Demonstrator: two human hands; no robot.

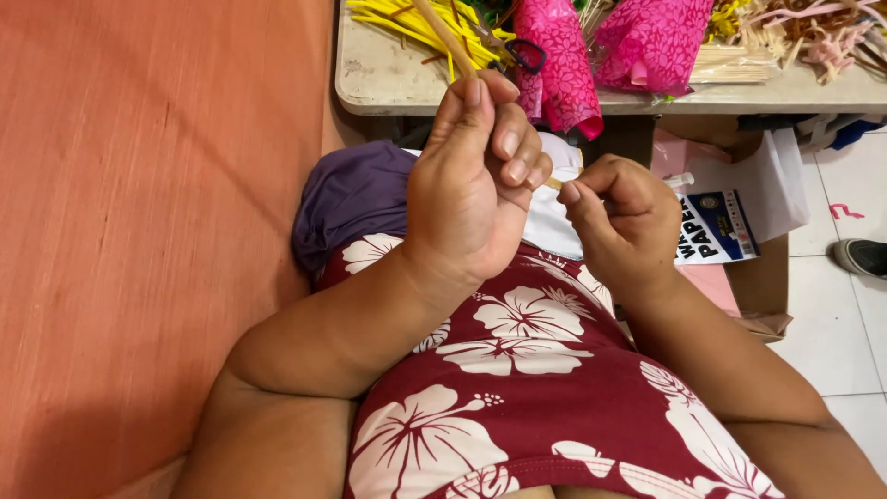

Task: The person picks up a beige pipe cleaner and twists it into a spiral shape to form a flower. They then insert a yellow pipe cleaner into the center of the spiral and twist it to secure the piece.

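Observation:
My left hand (476, 180) is closed around a thin tan stick (445, 35) that rises up and left out of the fist toward the table. My right hand (624, 217) is curled just to the right of it, and its thumb and forefinger pinch the stick's lower end (552, 184) where it shows between the two hands. Both hands hover above my lap, over a dark red dress with white flowers (531, 370).
A grey table (388, 88) ahead carries yellow strips (407, 23), pink wrapped bundles (559, 65), pale sticks (735, 63) and dark-handled scissors (527, 54). An orange wall (139, 231) fills the left. Purple cloth (356, 194), a cardboard box with paper packs (739, 222), and a shoe (861, 256) lie on the white tiles.

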